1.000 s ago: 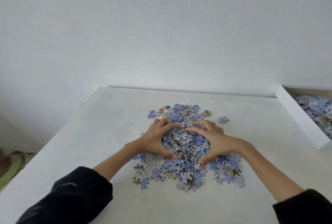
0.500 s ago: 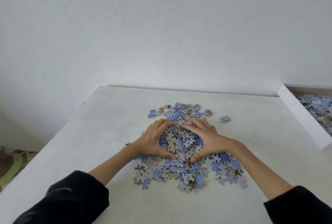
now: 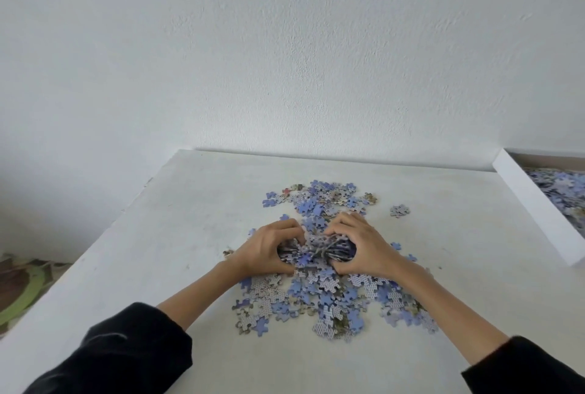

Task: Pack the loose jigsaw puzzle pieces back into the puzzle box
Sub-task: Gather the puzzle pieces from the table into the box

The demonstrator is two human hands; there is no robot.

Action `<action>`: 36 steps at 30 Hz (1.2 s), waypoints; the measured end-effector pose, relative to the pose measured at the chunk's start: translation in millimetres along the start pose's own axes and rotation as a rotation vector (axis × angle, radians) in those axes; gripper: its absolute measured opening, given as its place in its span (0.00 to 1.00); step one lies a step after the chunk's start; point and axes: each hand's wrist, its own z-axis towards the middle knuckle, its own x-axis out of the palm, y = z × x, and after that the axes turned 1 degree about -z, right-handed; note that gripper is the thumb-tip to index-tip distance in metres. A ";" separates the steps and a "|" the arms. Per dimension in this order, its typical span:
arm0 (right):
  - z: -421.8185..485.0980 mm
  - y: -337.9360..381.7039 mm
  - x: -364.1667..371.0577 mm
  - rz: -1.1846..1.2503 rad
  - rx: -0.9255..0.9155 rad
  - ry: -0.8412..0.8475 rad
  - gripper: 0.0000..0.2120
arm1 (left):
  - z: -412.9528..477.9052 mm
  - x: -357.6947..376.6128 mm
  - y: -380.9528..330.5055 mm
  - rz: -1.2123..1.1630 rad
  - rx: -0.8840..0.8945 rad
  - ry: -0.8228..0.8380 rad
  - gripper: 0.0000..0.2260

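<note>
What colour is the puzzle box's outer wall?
White; the puzzle box wall shows best in the head view.

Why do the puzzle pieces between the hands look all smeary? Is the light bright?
Head view: the bunch of pieces gripped by the left hand and right hand is smeared, likely motion blur; the loose pieces on the table look sharp; light is soft and even, shadows faint.

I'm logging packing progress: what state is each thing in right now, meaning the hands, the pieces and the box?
left hand: fingers curled round the gathered bunch, from its left.
right hand: curled round the same bunch, from its right.
gathered bunch: squeezed between both hands; cannot tell if lifted.
loose pieces: spread on the table, unpacked.
stray cluster: lying apart, right of the pile.
puzzle box: open, pieces already inside.
</note>
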 end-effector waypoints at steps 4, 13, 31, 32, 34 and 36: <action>2.9 3.9 2.4 -0.043 -0.031 -0.042 0.22 | -2.2 0.0 -5.8 -0.063 0.004 -0.042 0.08; 5.8 12.5 -17.5 0.259 0.088 -0.137 0.16 | -3.5 -3.2 -8.6 -0.033 0.082 -0.173 0.04; -7.8 3.2 -77.6 0.311 0.014 -0.298 0.13 | 28.4 -1.7 -56.5 -0.266 0.014 -0.281 0.02; -11.0 0.9 -81.0 0.311 0.020 -0.303 0.15 | 31.3 1.1 -60.5 -0.259 0.017 -0.275 0.03; -18.8 -5.7 -89.6 0.306 0.016 -0.307 0.15 | 40.8 6.1 -73.3 -0.257 0.033 -0.264 0.05; -23.8 -12.9 -96.4 0.309 -0.006 -0.296 0.11 | 49.9 9.5 -83.3 -0.258 0.052 -0.251 0.06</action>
